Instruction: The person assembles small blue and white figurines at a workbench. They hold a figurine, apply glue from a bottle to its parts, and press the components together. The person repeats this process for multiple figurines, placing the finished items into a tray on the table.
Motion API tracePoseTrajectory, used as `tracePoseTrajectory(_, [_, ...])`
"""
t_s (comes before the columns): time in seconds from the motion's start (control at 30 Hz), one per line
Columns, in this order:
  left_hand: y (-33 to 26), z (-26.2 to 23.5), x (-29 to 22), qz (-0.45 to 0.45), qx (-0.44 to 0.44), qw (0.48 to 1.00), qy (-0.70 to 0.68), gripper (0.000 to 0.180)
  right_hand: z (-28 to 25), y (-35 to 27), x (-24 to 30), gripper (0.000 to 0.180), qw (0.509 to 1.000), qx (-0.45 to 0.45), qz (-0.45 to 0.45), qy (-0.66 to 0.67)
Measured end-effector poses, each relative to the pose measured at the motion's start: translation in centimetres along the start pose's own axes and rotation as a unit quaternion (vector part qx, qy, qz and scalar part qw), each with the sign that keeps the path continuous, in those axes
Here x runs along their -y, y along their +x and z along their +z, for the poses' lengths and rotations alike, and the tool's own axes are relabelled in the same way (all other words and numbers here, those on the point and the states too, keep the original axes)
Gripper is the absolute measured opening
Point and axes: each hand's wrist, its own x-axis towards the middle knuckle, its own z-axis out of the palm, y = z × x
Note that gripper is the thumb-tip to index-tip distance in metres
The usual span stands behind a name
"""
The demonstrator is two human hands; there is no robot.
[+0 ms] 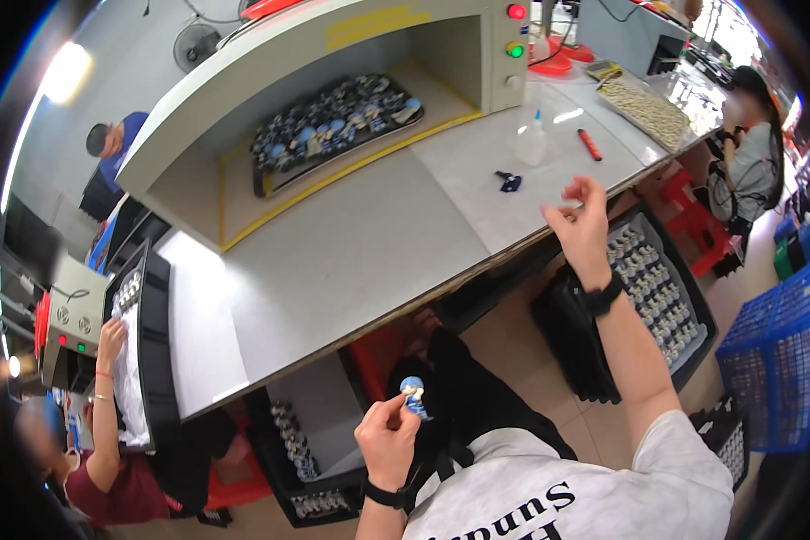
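Observation:
A small figurine with a light-blue cap and a blue-and-white body (413, 387) is pinched between the fingertips of my left hand (389, 441), upright over my lap. My right hand (581, 223) is raised by the table's front edge at the right, its fingers curved and apart, with nothing seen between them. Closest to it on the white tabletop (360, 261) lies a small dark-blue piece (509, 183). A translucent squeeze bottle with a blue tip (531, 144) and a red pen-like tool (589, 145) are just beyond.
Ahead, a grey machine's opening (333, 54) holds a black tray of blue and dark pieces (333, 126). Trays of small figurines sit low at right (648, 288) and lower left (310, 486). Co-workers are at left (108, 468) and far right (747, 162). Blue crates (769, 351) stand right.

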Motion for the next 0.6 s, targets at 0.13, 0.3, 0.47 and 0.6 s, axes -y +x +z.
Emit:
tracePoseTrajectory(0.13, [1.0,0.1,-1.7,0.002,0.011,1.000,0.007,0.013,-1.0,6.5,-1.9,0.092,0.981,0.116,0.038,-0.153])
tracePoseTrajectory(0.3, [1.4,-0.5,-2.1,0.026,0.002,0.999,0.021,0.013,0.3,12.7,-5.8,0.103,0.953,0.209,0.061,-0.210])
tracePoseTrajectory(0.47, [1.5,-1.0,-2.3,0.053,-0.008,0.998,0.018,0.013,-0.7,17.1,-8.9,0.071,0.915,0.260,0.065,-0.303])
tracePoseTrajectory(0.6, [1.2,-1.2,-1.9,0.061,-0.011,0.998,0.025,0.014,-1.0,16.7,-9.2,0.031,0.943,0.267,0.018,-0.199])
